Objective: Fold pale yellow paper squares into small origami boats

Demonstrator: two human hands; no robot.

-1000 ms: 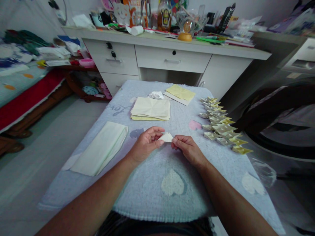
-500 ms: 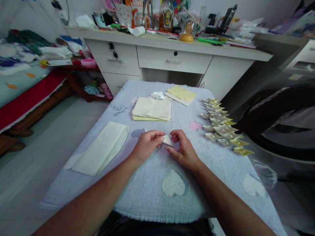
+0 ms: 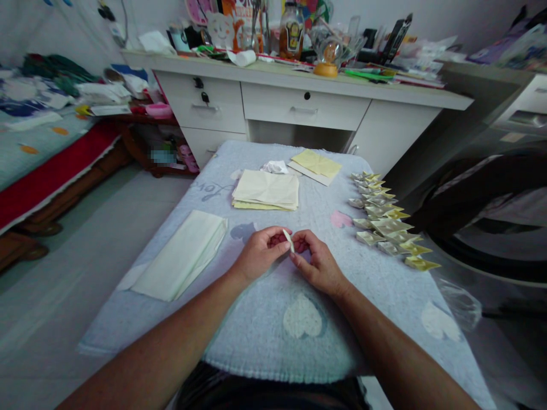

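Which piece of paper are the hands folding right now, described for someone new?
On the pale blue towel-covered table, near its middle, the left hand and right hand meet. Pinched between their fingertips is a small folded cream paper piece, held on edge, unlike the flat sheets beyond.

Only partly legible text: grey script on the blue towel, at 10 o'clock from the hands, seems to read "Love", half covered. Bottle label on the far table too blurred to read.

White desk, bed, cluttered desktop items
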